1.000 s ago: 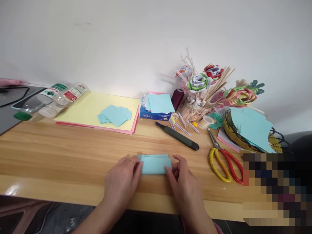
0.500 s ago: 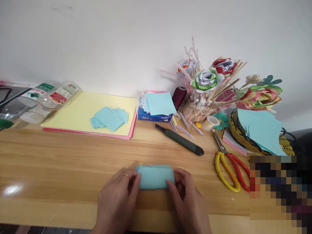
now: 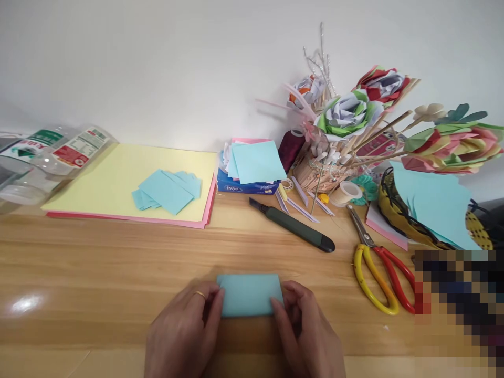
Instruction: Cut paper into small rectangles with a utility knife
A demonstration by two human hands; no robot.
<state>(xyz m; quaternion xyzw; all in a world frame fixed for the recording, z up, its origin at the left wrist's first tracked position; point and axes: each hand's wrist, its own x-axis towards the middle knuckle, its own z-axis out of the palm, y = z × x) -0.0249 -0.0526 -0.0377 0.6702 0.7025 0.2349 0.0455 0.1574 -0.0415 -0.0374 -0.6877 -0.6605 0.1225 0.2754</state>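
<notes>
Toward the near side of the wooden table [image 3: 118, 273], the left hand [image 3: 181, 326] pinches the left end of a light-blue paper rectangle [image 3: 250, 295] between thumb and curled fingers, and the right hand [image 3: 309, 331] grips its right end likewise. Beyond the paper lies a dark green cutter [image 3: 296, 227]; to its right, scissors [image 3: 365, 237] with yellow and red handles. Farther back, blue paper pieces [image 3: 167, 191] rest on a yellow sheet [image 3: 157, 160], left of a blue box [image 3: 246, 187].
</notes>
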